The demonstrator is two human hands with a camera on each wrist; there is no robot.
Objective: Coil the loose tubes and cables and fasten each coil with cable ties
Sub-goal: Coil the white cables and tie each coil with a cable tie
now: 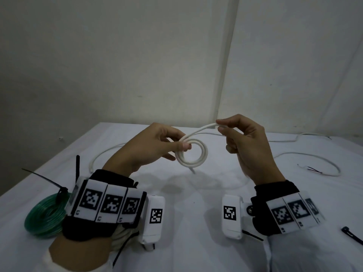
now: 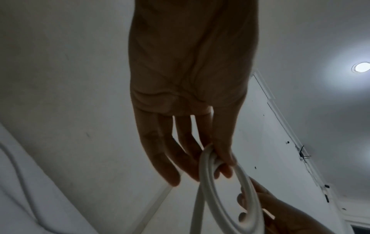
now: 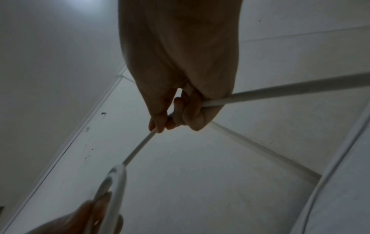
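A white cable is wound into a small coil [image 1: 193, 155] of about two turns, held in the air above the table. My left hand [image 1: 157, 144] pinches the coil's upper left edge between thumb and fingers; the left wrist view shows the coil [image 2: 224, 177] edge-on under my fingertips. My right hand [image 1: 235, 134] pinches the free run of cable [image 1: 204, 128] a short way up and right of the coil. In the right wrist view that cable [image 3: 280, 90] passes through my curled fingers toward the coil [image 3: 118, 178]. The cable's loose length [image 1: 314, 160] trails over the table to the right.
A green tube coil [image 1: 46, 214] bound with a black cable tie [image 1: 60, 190] lies at the near left. Another white tube [image 1: 102, 156] curves on the table behind my left wrist. A black cable tie [image 1: 351, 235] lies at the near right. The table [image 1: 196, 193] wears a white cloth.
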